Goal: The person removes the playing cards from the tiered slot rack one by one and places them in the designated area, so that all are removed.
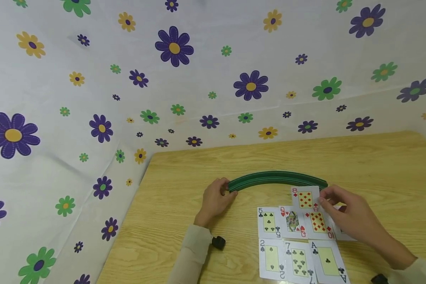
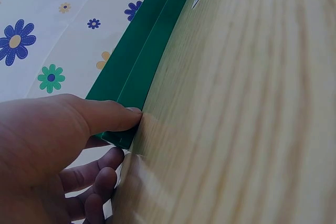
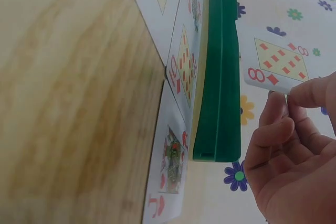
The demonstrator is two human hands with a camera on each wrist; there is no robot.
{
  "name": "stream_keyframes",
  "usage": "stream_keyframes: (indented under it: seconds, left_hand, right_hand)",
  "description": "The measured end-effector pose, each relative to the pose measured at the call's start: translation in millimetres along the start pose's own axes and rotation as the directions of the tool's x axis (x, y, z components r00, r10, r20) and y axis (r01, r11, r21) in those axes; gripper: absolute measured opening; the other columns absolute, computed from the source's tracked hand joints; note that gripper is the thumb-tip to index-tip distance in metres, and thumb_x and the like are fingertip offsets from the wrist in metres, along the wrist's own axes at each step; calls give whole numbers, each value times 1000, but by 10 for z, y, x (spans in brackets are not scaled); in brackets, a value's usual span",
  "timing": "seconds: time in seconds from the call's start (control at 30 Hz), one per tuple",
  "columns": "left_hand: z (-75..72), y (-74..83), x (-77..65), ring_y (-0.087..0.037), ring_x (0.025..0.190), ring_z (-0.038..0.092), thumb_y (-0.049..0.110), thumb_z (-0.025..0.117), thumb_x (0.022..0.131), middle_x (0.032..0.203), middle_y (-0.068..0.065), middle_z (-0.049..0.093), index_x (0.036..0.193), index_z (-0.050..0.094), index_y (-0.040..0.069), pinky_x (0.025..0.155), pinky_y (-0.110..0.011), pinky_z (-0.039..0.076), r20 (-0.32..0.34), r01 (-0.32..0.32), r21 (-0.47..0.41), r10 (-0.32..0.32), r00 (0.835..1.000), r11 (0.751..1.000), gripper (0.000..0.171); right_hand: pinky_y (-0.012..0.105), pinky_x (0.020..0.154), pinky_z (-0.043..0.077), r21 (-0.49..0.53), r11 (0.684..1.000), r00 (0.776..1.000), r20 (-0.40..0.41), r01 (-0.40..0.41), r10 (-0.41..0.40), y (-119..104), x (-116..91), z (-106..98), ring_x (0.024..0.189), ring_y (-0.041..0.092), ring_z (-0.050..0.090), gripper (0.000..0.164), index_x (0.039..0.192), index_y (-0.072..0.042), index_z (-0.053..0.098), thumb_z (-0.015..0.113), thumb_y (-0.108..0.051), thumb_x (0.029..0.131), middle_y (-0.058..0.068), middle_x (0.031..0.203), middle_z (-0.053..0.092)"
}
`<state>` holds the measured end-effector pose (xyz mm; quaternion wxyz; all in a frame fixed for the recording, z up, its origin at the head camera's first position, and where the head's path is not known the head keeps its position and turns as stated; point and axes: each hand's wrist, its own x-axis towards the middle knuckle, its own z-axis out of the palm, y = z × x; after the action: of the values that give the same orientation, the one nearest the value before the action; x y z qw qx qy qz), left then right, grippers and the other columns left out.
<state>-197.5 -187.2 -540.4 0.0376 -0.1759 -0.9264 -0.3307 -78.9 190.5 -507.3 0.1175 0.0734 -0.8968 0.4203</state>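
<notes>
My left hand [image 1: 214, 199] grips the left end of a curved green card holder [image 1: 277, 176], the thumb lying across its end in the left wrist view. Between thumb and fingers, my right hand [image 1: 355, 215] pinches the eight of diamonds [image 3: 278, 62] by one edge, raised off the table near the holder's right end. Below it lie the five of clubs [image 1: 269, 223], queen of hearts [image 1: 292, 221] and ten of diamonds [image 1: 318, 224] in a row. A jack of hearts [image 3: 170, 156] lies at that row's right end, mostly behind my right hand in the head view.
Nearest me, a lower row has the two of spades [image 1: 271, 258], seven of clubs [image 1: 299, 260] and ace of clubs [image 1: 328, 260]. The wooden table [image 1: 156, 221] meets a flower-patterned sheet [image 1: 213, 71] at the back and left.
</notes>
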Motion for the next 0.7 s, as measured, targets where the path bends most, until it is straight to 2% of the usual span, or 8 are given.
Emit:
stream_keyframes:
  seconds: [0.2, 0.33, 0.47, 0.7]
  left_hand:
    - [8, -16, 7, -8, 79, 50, 28, 81, 99, 98, -5, 69, 118, 74, 10, 72, -25, 40, 0, 6, 2, -6, 1000, 1000, 26]
    - [16, -18, 8, -8, 79, 51, 28, 81, 99, 99, -5, 69, 118, 74, 10, 72, -25, 41, -2, 4, 3, -4, 1000, 1000, 26]
    - [21, -29, 11, -9, 80, 52, 28, 81, 99, 100, -6, 69, 118, 74, 9, 73, -25, 42, -4, 6, 7, -6, 1000, 1000, 28]
    - [22, -28, 14, -9, 81, 52, 28, 80, 100, 100, -5, 69, 120, 74, 9, 73, -25, 42, 2, 14, 20, -14, 1000, 1000, 29]
  right_hand:
    - [23, 62, 50, 35, 999, 999, 1, -38, 38, 110, -126, -68, 81, -2, 58, 5, 109, -10, 73, 72, -8, 104, -5, 97, 73]
    - [23, 63, 49, 19, 996, 996, 11, -89, 89, 175, -221, -126, 80, -1, 58, 4, 109, -11, 72, 72, -12, 105, -9, 94, 72]
    - [22, 64, 50, 4, 990, 990, 15, -143, 143, 226, -312, -159, 80, -2, 59, 6, 110, -9, 73, 73, -13, 105, -10, 93, 72]
    - [23, 61, 49, -5, 982, 982, 29, -188, 188, 285, -448, -190, 76, 0, 57, 6, 108, -5, 72, 73, -9, 104, -9, 90, 71]
